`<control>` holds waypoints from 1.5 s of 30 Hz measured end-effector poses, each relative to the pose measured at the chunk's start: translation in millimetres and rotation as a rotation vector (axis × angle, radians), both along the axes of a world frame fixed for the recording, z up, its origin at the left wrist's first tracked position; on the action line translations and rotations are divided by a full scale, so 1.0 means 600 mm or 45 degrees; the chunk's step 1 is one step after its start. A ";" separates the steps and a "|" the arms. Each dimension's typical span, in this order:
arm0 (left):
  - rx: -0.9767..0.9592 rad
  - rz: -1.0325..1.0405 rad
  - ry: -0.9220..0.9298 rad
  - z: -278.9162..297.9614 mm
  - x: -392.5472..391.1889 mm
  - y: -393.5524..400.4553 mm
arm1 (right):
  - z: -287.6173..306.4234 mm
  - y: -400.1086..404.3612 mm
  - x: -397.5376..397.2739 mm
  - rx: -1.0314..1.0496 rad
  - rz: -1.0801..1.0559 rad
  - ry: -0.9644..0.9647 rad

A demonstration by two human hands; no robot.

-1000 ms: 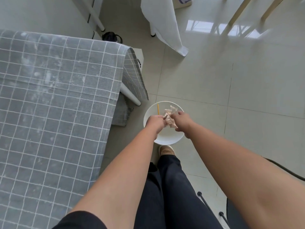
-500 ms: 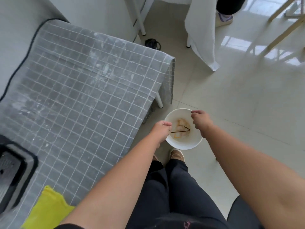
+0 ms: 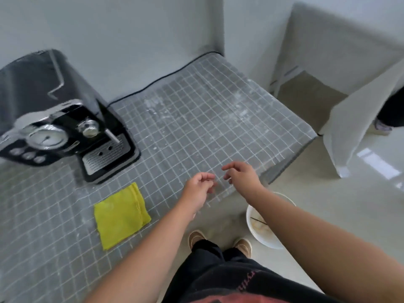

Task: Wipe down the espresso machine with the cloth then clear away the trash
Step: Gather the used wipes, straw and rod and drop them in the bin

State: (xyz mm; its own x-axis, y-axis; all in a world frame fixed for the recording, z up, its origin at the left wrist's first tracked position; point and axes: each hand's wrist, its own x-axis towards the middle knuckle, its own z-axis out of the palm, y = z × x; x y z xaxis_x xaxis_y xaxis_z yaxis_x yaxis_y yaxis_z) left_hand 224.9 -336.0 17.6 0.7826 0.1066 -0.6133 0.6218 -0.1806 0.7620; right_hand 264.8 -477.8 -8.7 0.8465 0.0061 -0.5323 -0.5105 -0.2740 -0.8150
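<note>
Both hands are hovering over the near right part of the table (image 3: 196,119), close to its edge: the left hand (image 3: 197,189) is hanging with its fingers (image 3: 209,176) loosely curled and grasping nothing, and the right hand (image 3: 242,176) is doing the same, its fingers (image 3: 229,166) relaxed and empty, the two sets of fingertips lying near each other but apart. The yellow cloth (image 3: 121,215) is lying flat on the table, to the left of the left fingers and a little nearer the person, well apart from either hand. The espresso machine (image 3: 63,130) is standing farther left and beyond the cloth, against the wall, its drip tray facing the hands. The white bin (image 3: 271,242) is sitting on the floor below and behind the right fingers, partly hidden by the right forearm, with crumpled paper and a thin dark stick (image 3: 259,221) showing inside it. Judging from this, the trash looks mostly cleared, though pale smears and specks are still marking the table beyond the fingers, so the job could be counted finished too soon. The bin is standing just beside the right foot (image 3: 243,247), and a careless step could be tipping it and spilling the rubbish back out. The frame is blurred around the machine, so whether it is wiped clean cannot be told
</note>
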 end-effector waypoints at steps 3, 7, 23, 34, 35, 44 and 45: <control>0.183 0.099 -0.054 -0.005 -0.020 0.102 | 0.002 0.077 0.003 -0.042 0.292 0.046; 0.745 0.122 -0.031 -0.026 -0.068 0.258 | 0.000 0.186 -0.005 -0.085 0.632 0.156; 0.664 0.551 0.093 -0.069 -0.189 0.411 | -0.026 0.467 -0.082 -0.316 0.642 0.279; 0.624 0.419 -0.085 -0.070 -0.213 0.463 | -0.038 0.489 -0.083 -0.143 0.764 0.340; 0.603 0.454 -0.103 -0.066 -0.220 0.474 | -0.035 0.497 -0.087 -0.120 0.785 0.351; 0.579 0.852 -0.103 -0.028 -0.374 0.626 | 0.004 0.649 -0.180 0.181 1.196 0.442; 0.592 0.878 -0.088 -0.026 -0.390 0.640 | 0.007 0.669 -0.196 0.196 1.231 0.435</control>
